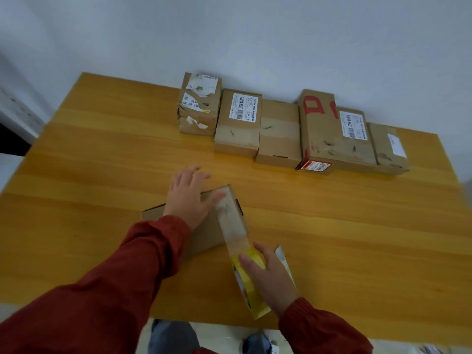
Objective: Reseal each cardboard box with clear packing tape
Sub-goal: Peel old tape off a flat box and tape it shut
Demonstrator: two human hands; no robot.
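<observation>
A small cardboard box (207, 233) lies near the front of the wooden table (102, 162). My left hand (190, 198) rests flat on its top, fingers spread. A strip of clear tape (231, 221) runs from the box top down over its right end to a yellowish tape roll (251, 282). My right hand (269, 274) grips that roll just off the box's near right corner. Both arms wear red sleeves.
A row of several cardboard boxes stands along the far edge against the white wall, from a torn one (199, 103) to a labelled one (389, 149). A scrap of paper (283, 259) lies beside my right hand. Trouser legs and floor show below the table's front edge.
</observation>
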